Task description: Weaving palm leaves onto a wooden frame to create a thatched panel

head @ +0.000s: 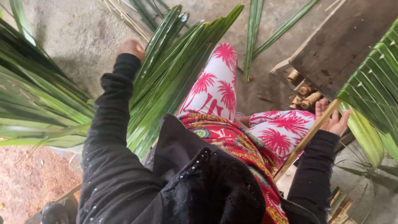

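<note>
My left hand [130,47] reaches out in a black sleeve and rests against a bundle of long green palm leaves [174,66] lying across my lap; its fingers are hidden behind the leaves. My right hand [330,117] is open with fingers spread, its palm against a thin bamboo stick [306,139]. Folded green leaves are stitched in a row onto the stick, forming a leaf panel [373,87] at the right. My legs, in white trousers with pink palm prints [215,83], stretch out over the concrete floor.
A large heap of loose palm leaves [37,103] lies at the left. A dark wooden plank [340,41] and short cut bamboo pieces [304,95] sit at the upper right. Single leaf strips [253,33] lie on the concrete floor [74,33].
</note>
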